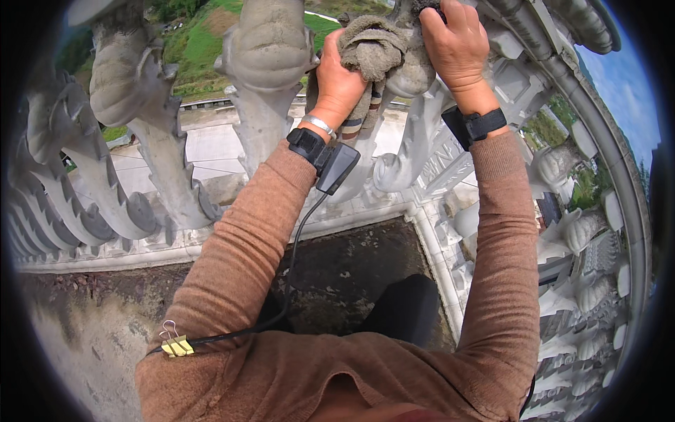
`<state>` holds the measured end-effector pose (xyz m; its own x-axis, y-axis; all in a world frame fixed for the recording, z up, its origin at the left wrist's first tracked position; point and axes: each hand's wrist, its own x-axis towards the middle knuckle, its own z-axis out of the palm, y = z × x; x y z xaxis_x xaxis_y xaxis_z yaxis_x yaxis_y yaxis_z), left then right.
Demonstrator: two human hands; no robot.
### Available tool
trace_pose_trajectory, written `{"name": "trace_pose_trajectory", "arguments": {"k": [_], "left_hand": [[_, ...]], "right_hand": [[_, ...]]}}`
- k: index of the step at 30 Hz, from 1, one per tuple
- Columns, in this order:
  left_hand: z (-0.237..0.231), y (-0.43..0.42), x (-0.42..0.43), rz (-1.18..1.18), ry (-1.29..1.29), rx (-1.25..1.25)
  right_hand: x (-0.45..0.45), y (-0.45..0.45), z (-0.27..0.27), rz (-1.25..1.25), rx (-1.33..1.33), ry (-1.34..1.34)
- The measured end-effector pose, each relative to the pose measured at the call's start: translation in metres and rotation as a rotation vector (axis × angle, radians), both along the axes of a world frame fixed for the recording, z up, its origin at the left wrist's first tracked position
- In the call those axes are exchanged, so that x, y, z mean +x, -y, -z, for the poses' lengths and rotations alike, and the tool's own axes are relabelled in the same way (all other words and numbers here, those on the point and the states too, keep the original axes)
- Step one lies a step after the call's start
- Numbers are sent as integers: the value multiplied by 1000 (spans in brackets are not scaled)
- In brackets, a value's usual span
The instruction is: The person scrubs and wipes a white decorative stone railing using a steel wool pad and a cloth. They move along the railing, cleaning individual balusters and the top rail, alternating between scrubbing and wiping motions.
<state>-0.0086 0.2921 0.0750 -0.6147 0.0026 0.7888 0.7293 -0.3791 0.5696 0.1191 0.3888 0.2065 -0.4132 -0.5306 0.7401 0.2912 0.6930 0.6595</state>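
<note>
Bunched grey-brown towelling cloth, with a striped end hanging down, is gripped by my left hand against a stone baluster near the railing's corner. My right hand is closed around a dark, rough-textured pad at the upper part of the same baluster; only a little of the pad shows, so its kind is unclear. Another bulbous, scroll-footed baluster stands to the left of my left hand. Both wrists wear black straps with small black boxes, and a cable runs from the left one up my sleeve.
A row of carved balusters curves off to the left. On the right runs a second balustrade under a rounded handrail. Their white base kerb forms a corner before my legs, beside the stained floor. Green land lies below, outside.
</note>
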Motion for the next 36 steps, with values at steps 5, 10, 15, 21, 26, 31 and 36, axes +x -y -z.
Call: {"name": "trace_pose_trajectory", "arguments": {"k": [5,10,15,21,26,31,36], "left_hand": [[2,0,-1,41,3,-27],[0,2,0,13,-11,-4],[-1,-2,-2,8,1,-42],[0,-1,-2,-40,-60,-83],[-29,-1,10,245,52,84],[-54,-18,46,-219,-292,-213],[-21,12,66,-233,-494,-267]], "right_hand": [[2,-40,8,1,73,-119],[33,-57,14,203,-752,-232],[-3,-41,10,-345,-1379,-109],[-5,-8,34,-347,-579,-43],[64,-10,50,-455,-1065,-251],[104,-2,139,-453,-1316,-326],[98,22,230,-585,-1532,-318]]}}
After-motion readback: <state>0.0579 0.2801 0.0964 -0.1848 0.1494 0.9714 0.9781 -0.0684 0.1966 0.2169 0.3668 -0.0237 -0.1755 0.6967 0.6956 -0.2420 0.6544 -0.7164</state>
